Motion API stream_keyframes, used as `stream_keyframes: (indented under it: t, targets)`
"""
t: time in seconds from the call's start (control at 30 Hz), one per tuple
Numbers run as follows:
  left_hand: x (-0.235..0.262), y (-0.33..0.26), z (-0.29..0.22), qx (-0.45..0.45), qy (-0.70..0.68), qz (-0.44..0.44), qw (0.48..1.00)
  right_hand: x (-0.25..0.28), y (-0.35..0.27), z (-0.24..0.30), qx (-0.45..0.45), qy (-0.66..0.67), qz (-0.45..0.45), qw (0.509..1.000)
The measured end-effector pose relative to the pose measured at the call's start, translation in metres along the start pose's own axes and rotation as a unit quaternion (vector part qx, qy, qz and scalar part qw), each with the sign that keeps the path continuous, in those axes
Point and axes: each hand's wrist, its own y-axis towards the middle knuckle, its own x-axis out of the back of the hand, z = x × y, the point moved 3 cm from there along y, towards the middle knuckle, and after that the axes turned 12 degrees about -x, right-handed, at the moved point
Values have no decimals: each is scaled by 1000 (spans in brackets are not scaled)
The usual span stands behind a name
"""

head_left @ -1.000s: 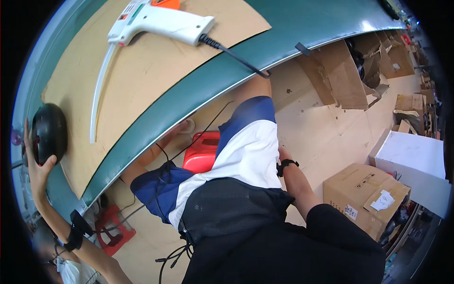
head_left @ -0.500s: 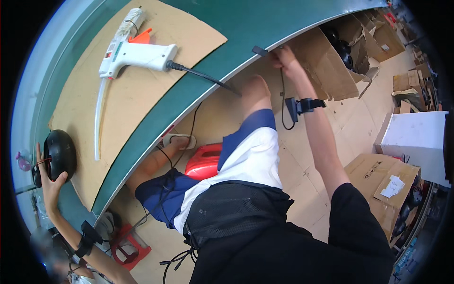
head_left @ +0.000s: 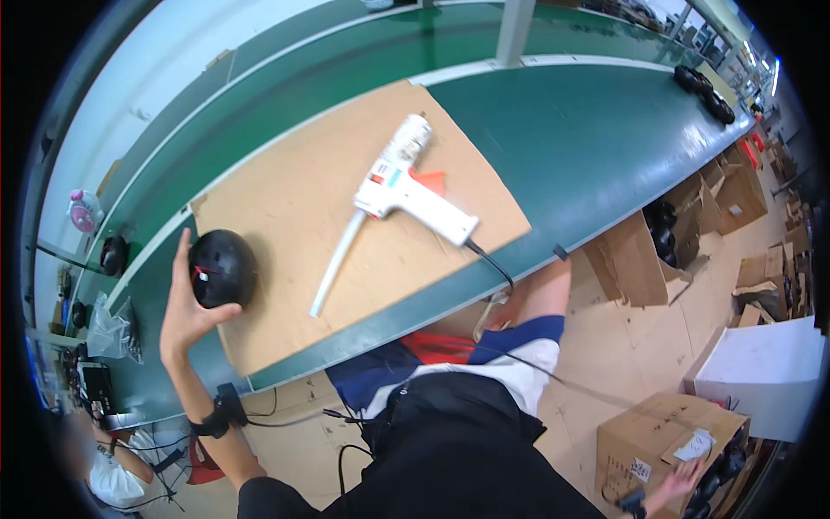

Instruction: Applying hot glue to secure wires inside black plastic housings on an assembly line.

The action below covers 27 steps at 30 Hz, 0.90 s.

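Between thumb (head_left: 223, 313) and fingers (head_left: 181, 264) of the left grip (head_left: 183, 313) sits a black casing (head_left: 229, 266).

Your right hand (head_left: 683, 478) has left the edge of the bench (head_left: 553, 138) and is now at the lower-right cardboard box (head_left: 635, 432).

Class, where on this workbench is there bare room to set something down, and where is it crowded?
Free: the green benchtop between the cardboard sheet and the black parts at far right; also the sheet between the black rounded shell and hot-glue gun. Crowded: the sheet's left edge, where the left hand cups that shell, and around the plastic bag.
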Motion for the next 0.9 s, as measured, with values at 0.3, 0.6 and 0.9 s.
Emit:
stream_keyframes:
  t: [0.3,0.6,0.9]
  targets:
    - [-4,26,-61,-95,1,54,994,-99,59,-4,-112,-699,-150,690]
    - [-44,25,-120,-125,12,82,989,-666,252,-13,311,-549,257,732]
    - [-13,-20,-107,-44,53,43,997,-728,309,-61,255,-701,187,640]
